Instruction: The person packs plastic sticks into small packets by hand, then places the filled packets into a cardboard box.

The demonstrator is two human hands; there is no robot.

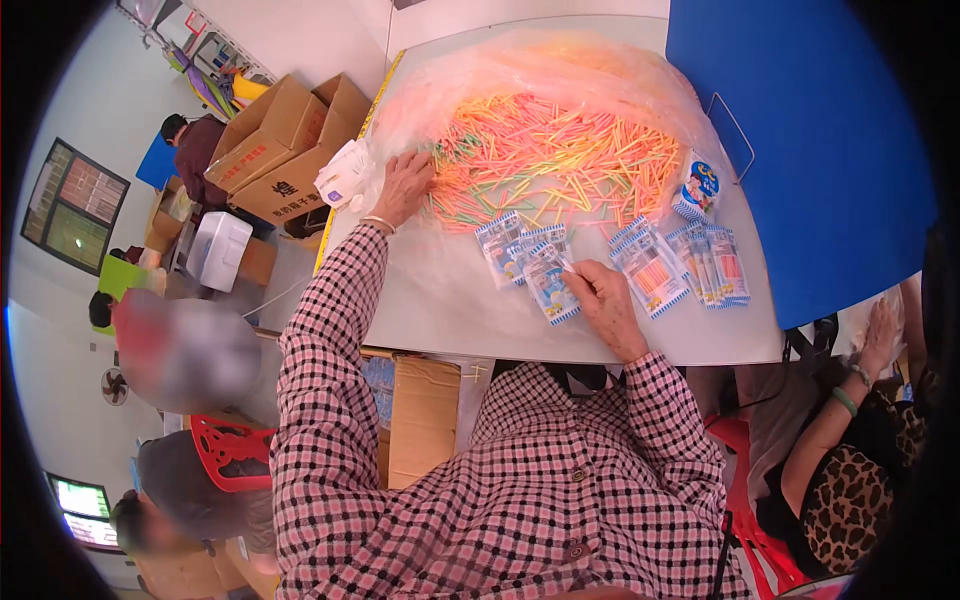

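Observation:
A wide heap of thin pink, orange, yellow and green sticks lies on the white table under and around clear plastic film. At the heap's left edge, my left hand reaches in by the green sticks, its fingers bent; the fingertips are partly hidden. My right hand pinches the edge of a blue-and-white printed packet near the table's front edge. Beside it lie another such packet and, to the right, a packet with pink sticks showing and several overlapping packets.
A round blue label stands by the heap's right side. White printed cards lie at the table's left edge. A blue panel borders the right. Cardboard boxes stand to the left. Another person's hand is at far right.

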